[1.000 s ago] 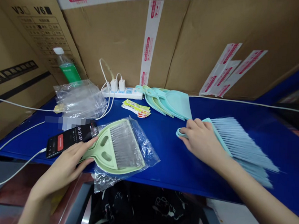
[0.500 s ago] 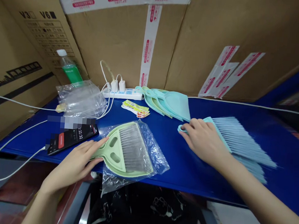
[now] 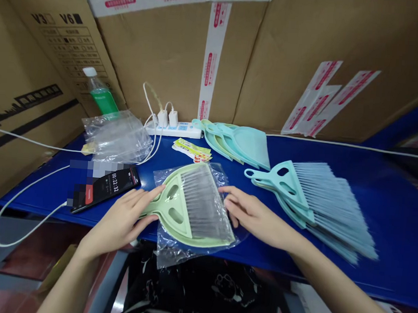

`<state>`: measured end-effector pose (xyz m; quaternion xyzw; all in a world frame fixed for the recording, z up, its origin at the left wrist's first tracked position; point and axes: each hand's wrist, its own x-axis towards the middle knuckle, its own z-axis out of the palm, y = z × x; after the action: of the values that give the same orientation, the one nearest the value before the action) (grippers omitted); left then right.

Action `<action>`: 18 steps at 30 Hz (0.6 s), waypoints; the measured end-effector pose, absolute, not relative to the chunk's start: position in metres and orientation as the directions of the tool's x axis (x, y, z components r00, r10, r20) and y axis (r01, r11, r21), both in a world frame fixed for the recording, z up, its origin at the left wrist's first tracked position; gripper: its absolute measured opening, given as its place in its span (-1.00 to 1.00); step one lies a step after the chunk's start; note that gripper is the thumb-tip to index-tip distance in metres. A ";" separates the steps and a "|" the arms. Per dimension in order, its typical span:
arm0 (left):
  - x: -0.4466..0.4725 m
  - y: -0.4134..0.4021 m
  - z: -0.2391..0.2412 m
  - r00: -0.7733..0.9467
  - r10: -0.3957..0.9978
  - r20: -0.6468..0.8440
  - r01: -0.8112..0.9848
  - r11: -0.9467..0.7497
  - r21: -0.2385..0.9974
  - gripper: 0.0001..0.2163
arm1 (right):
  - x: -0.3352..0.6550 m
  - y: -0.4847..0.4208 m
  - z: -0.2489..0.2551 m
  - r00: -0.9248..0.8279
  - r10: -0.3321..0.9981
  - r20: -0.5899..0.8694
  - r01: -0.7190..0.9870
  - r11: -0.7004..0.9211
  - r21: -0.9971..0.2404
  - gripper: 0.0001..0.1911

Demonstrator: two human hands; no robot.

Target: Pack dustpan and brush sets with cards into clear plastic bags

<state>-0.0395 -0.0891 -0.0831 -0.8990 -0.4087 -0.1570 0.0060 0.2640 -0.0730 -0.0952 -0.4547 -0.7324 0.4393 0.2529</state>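
My left hand (image 3: pixel 130 213) is closed round the handle end of a pale green dustpan (image 3: pixel 195 243), with a matching green hand brush (image 3: pixel 205 204) lying in it. Under and around the set is a clear plastic bag (image 3: pixel 172 256); how much of the set it encloses I cannot tell. At the pan's wide edge, my right hand (image 3: pixel 249 215) has its forefinger stretched out against the bag and edge, the other fingers loosely bent, holding nothing. To its right lies a stack of blue hand brushes (image 3: pixel 296 192), bristles pointing right.
Behind, several overlapping dustpans (image 3: pixel 246 142) lie near a power strip (image 3: pixel 185 130) with plugged-in chargers. Printed labels (image 3: pixel 193 150) sit before it. A phone (image 3: pixel 108 189), clear bags (image 3: pixel 120 137) and a bottle (image 3: pixel 103 97) stand left. Cardboard boxes (image 3: pixel 166 52) wall the back.
My right hand has let go of the blue brush's handle and moved left to the dustpan's wide edge. My left hand and the green set have shifted slightly right.
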 end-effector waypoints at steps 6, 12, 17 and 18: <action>-0.035 -0.082 -0.078 0.645 0.668 0.371 0.687 -0.719 0.099 -0.58 | 0.263 -0.054 -0.096 -0.511 0.847 -0.149 0.014 -0.165 -0.986 -0.43; -0.026 -0.079 -0.077 0.689 0.605 0.399 0.659 -0.752 0.003 -0.63 | 0.261 -0.058 -0.099 -0.494 0.845 -0.204 -0.139 -0.309 -0.941 -0.39; -0.017 -0.089 -0.081 0.685 0.466 0.560 0.624 -0.772 -0.120 -0.71 | 0.265 -0.061 -0.103 -0.409 0.893 -0.189 -0.192 -0.286 -0.939 -0.29; -0.018 -0.090 -0.081 0.687 0.428 0.587 0.613 -0.775 -0.153 -0.72 | 0.266 -0.060 -0.103 -0.405 0.895 -0.188 -0.184 -0.282 -0.942 -0.27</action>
<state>-0.0177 -0.0903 -0.0814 -0.9023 -0.2885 -0.2708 0.1712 0.2657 -0.0603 -0.1032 -0.3865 -0.4595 0.7011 0.3847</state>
